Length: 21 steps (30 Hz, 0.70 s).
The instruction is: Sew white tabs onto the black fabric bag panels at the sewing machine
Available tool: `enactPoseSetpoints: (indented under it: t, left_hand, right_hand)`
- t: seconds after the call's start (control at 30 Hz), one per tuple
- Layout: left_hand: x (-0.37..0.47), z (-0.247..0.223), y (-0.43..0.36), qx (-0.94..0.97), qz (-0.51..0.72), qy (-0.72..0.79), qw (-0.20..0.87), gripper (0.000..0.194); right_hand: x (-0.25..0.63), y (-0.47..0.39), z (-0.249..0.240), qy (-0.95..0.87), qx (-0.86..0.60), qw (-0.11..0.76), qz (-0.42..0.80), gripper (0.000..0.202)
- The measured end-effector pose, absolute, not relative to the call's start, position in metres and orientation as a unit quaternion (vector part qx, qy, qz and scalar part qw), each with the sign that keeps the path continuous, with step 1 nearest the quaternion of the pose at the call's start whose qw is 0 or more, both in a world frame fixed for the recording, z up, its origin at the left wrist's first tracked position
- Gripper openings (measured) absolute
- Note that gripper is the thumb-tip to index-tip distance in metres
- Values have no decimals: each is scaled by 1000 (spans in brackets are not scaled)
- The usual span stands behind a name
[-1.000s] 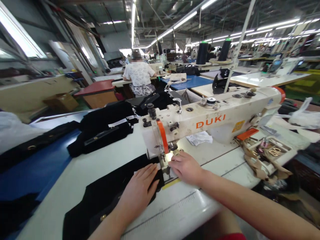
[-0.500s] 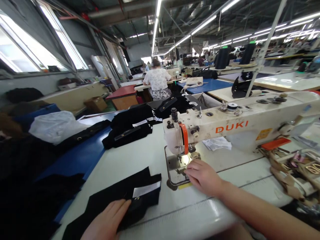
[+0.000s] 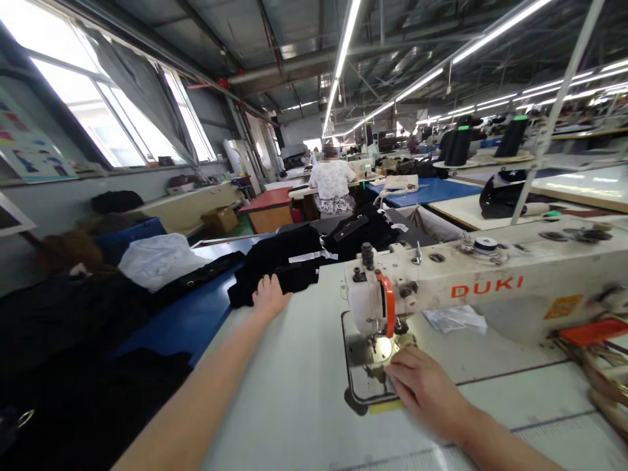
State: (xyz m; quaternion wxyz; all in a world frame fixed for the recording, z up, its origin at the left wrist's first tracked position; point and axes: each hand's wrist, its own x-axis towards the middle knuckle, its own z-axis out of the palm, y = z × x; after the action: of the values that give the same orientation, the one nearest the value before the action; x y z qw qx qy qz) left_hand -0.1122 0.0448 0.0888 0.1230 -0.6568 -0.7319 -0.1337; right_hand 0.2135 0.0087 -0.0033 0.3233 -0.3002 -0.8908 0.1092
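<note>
My left hand is stretched forward to the near edge of a pile of black fabric pieces. Its fingers are closed on a black fabric piece at the front of that pile, where a white strip shows. My right hand rests by the needle plate of a white sewing machine. Thumb and fingers are pinched together there; whatever lies between them is too small or hidden to make out. An orange guard hangs at the machine's head.
A folded white piece lies under the machine arm. Left of the table are a blue surface, a white plastic bag and heaped black cloth. A person sits farther ahead. Thread cones stand at right.
My left hand has moved forward from the table's front to the pile. The black piece that lay under it is gone from the front. My right hand stays by the needle plate; the view has shifted.
</note>
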Motion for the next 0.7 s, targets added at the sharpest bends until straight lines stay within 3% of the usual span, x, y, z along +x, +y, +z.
enactPoseSetpoints:
  t: [0.23,0.43,0.5,0.7]
  left_hand:
    - [-110,39,-33,-675,-64,-730,88,51]
    - [-205,94,-153,-507,-153,-799,284,59]
    - [-238,112,-176,-437,-126,-853,256,64]
    - [-271,136,-192,-457,-117,-871,137,34]
  right_hand:
    - [219,7,-6,-905,-272,301,125,24]
    - [221,9,-13,-913,-240,309,120,22]
    - [221,9,-14,-912,-235,316,115,22]
    - [223,10,-15,-915,-234,316,93,23]
